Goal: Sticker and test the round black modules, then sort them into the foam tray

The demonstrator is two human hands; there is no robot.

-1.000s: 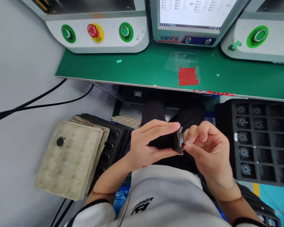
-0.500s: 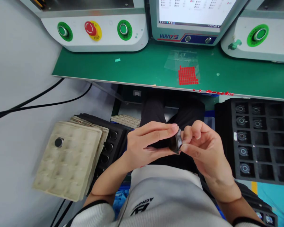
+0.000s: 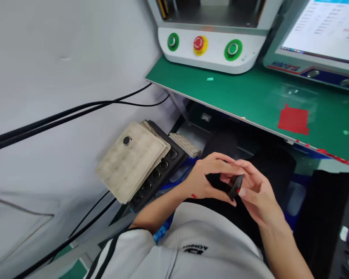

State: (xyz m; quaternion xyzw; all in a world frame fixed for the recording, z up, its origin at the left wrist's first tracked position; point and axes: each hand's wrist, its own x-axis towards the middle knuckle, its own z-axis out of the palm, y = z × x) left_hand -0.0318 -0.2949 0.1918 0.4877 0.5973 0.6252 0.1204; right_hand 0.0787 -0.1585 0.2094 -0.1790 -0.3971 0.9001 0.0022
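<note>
Once uncurled from an earlier pinch, wrapped right hand [image 3: 257, 193] about dark watch-like piece [image 3: 235, 186], lower centre of frame, red spot [image 3: 239, 190] showing. Kept left hand [image 3: 202, 177] grasping it; apparently left handling unfinished.

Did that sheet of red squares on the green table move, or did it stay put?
No, red sheet looks just as far from the green table's front edge; the camera's view turned instead.
</note>
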